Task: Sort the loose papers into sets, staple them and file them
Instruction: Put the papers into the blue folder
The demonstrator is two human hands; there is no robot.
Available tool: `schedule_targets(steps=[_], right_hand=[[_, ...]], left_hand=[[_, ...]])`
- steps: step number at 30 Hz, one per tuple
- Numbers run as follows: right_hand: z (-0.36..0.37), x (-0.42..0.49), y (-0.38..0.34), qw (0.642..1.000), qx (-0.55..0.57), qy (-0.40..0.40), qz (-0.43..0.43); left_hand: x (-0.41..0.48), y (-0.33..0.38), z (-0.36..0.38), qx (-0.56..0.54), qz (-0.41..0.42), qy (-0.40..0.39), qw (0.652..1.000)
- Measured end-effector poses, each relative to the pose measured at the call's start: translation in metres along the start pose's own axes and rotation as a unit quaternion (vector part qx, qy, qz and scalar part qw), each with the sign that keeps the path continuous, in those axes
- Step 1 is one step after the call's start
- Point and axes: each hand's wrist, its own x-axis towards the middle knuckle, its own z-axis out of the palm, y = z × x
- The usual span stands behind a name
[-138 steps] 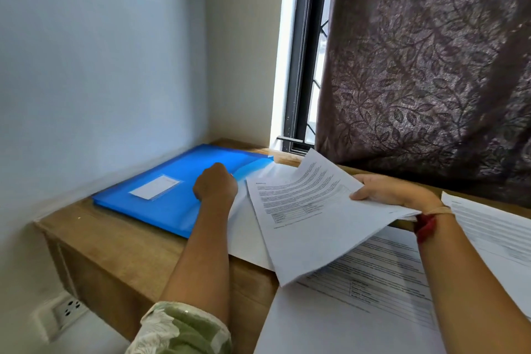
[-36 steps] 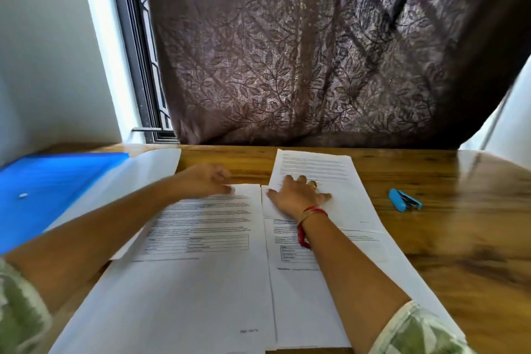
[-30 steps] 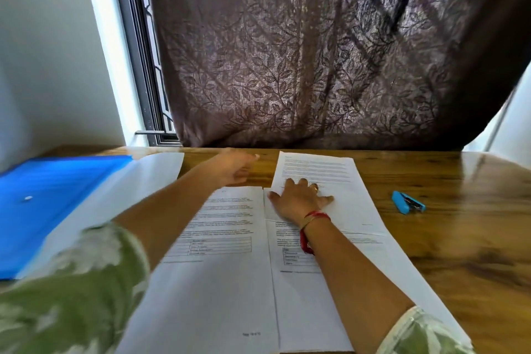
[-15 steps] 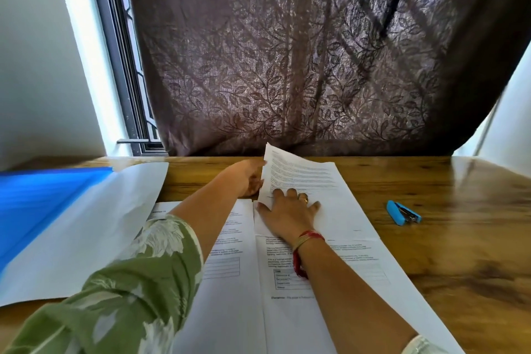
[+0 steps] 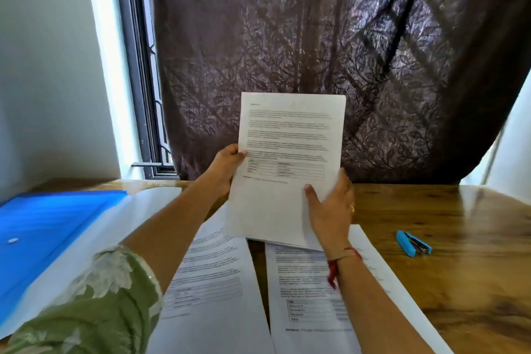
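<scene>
Dark leaf-patterned curtain (image 5: 287,52) fills the background of the head view, with a window frame (image 5: 138,66) at its left edge and a wooden surface (image 5: 459,238) below it.

Both hands hold a printed set of papers (image 5: 290,158) upright above the surface, text facing the wearer. The left hand (image 5: 227,167) pinches the sheets' left edge, thumb on the front. The right hand (image 5: 330,210) is clamped on the lower right part, thumb across the front and fingers behind. A second edge peeks out under the bottom, so this looks like more than one sheet, probably held upright so the pages can be read, checked and squared before stapling.

Two more printed stacks lie flat below: a left stack (image 5: 212,282) under the left forearm and a right stack (image 5: 310,296) under the right wrist, with a strip of wood between them, likely separate sets.

A blue stapler (image 5: 413,243) sits on the surface well to the right, within reach. A blue folder (image 5: 43,233) lies at far left, partly covered by a blank sheet (image 5: 94,238), presumably waiting for filing.
</scene>
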Motion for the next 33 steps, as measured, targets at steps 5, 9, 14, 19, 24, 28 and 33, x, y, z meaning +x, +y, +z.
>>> schedule_targets(steps=[5,9,14,19,24,28,33], right_hand=[[-0.025,0.019,-0.025,0.966,0.221,-0.128,0.035],[-0.031,0.020,-0.049,0.909,0.333,-0.245,0.046],[-0.028,0.021,-0.105,0.889,0.359,-0.283,0.027],[-0.012,0.021,-0.163,0.877,0.334,-0.345,-0.002],[0.029,0.006,-0.163,0.846,0.236,-0.440,0.184],[0.070,-0.023,-0.116,0.805,0.212,-0.484,0.268],[0.105,-0.055,-0.069,0.781,0.140,-0.524,0.311]], left_hand=[[-0.022,0.035,-0.038,-0.015,0.028,0.003,1.000],[-0.037,0.050,-0.057,-0.064,0.028,0.009,0.998],[-0.048,0.074,-0.091,-0.115,0.088,0.026,0.989],[-0.061,0.092,-0.133,-0.115,0.073,0.085,0.987],[-0.078,0.051,-0.173,-0.069,-0.068,0.129,0.987],[-0.098,-0.008,-0.196,-0.014,-0.174,0.116,0.978],[-0.116,-0.039,-0.241,0.269,-0.103,0.184,0.940]])
